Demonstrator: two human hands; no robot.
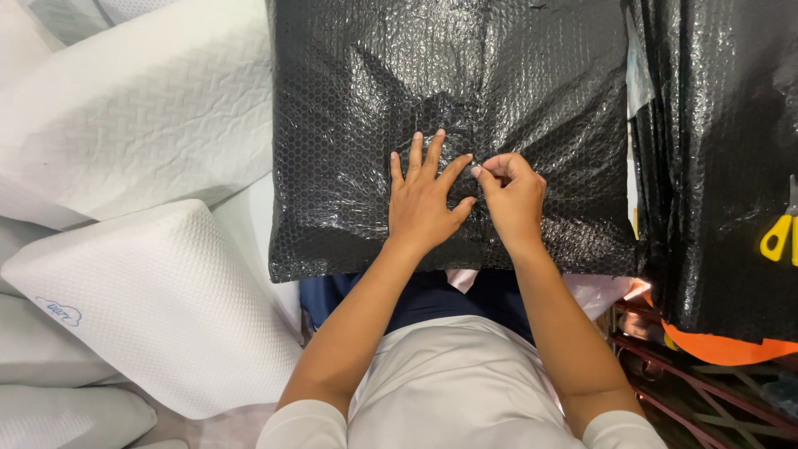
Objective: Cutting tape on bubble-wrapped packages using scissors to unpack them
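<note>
Both hands meet mid-parcel on the black bubble-wrap bundle (pixel 453 133) near the person: left hand (pixel 424 204) spread flat, right hand (pixel 511 195) pinching the seam, seemingly mid-sealing; the fold likely needs steady pressing.

White quilted fabric pillows (pixel 158 308) lie stacked at the left, one above (pixel 141 125) the other. At the right stands a second black bubble-wrap parcel (pixel 723 166), with a yellow scissor handle (pixel 780 237) against it and orange plastic (pixel 723 349) beneath.
</note>
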